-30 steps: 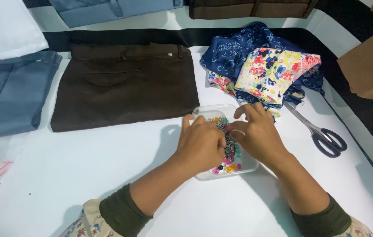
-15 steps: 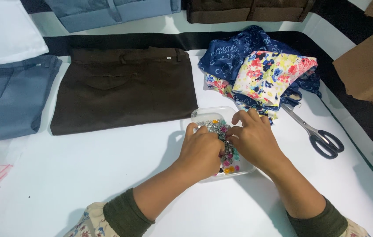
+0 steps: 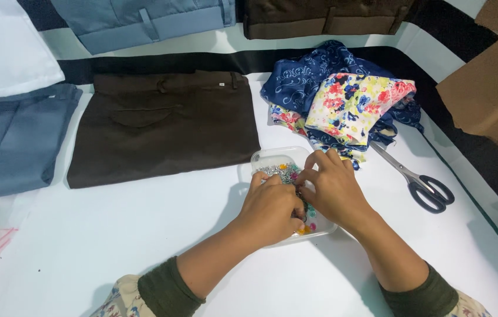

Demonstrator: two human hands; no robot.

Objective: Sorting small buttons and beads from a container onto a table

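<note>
A small clear plastic tray [image 3: 272, 158] lies on the white table, filled with many tiny coloured and silvery pieces [image 3: 284, 172]. My left hand [image 3: 271, 206] rests over the tray's near half with its fingers curled down into the pieces. My right hand [image 3: 331, 191] sits beside it on the tray's right side, fingertips pinched together over the pieces. What the fingertips hold is hidden by the hands.
Folded dark brown trousers [image 3: 161, 129] lie left of the tray. A heap of blue and floral cloth [image 3: 349, 100] sits behind it. Black-handled scissors [image 3: 422, 185] lie to the right. Blue-grey trousers [image 3: 8, 141] are at far left, a brown cardboard piece [image 3: 489, 88] at right.
Both hands have stayed on the tray, shifting slightly as the fingers work among the small pieces. The camera view has shifted a little.
</note>
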